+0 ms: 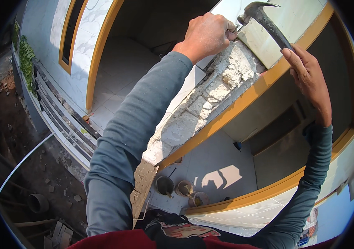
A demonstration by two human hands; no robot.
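My right hand [306,74] grips the dark handle of a claw hammer [268,27], thumb laid along it. The hammer's striking face is close beside the fingers of my left hand [210,35]. Those fingers are closed in a pinch on a thin metal nail [238,27], of which only a short piece shows. The nail meets the wall by the edge of a pale wall tile [264,43]. Just below both lies a strip of rough, broken masonry [216,87], bare of tile and running down to the left.
An orange-yellow frame [231,112] borders the masonry. Behind it, several buckets [164,185] stand on a tiled floor [227,157]. Dark planks or rails [62,110] lie along the left ledge. A wooden board [141,189] is under my left arm, and a white pipe [23,162] crosses the dirt ground.
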